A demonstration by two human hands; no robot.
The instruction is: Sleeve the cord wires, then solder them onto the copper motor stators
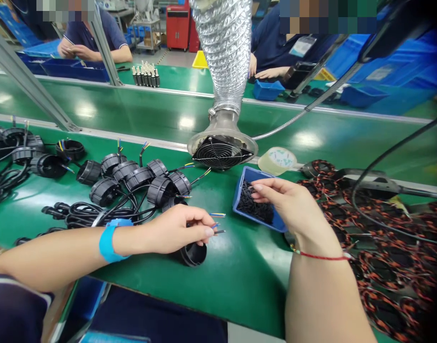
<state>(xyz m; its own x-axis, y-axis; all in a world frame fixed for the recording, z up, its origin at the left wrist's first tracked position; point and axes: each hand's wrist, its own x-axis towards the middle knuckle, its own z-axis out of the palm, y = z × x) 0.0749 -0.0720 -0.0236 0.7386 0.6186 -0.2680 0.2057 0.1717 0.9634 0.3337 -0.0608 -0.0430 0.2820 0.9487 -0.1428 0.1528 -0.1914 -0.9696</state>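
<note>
My left hand [179, 231], with a blue wrist strap [109, 240], is closed round the coloured wires [217, 224] of a black round part [193, 253] that lies on the green table [222, 276]. The wire ends stick out to the right of my fingers. My right hand [288, 200], a red thread on its wrist, reaches over a small blue tray [245, 178] filled with small black pieces [256, 205]. Its fingertips are pinched together just above those pieces; what they hold, if anything, is too small to make out.
Several black round parts with cables [133, 178] lie at the left. A silver duct with a fan grille [222, 152] hangs at the centre. A tape roll [277, 159] sits behind the tray. Copper-wound coils [382, 267] pile at the right. Other people sit across the conveyor.
</note>
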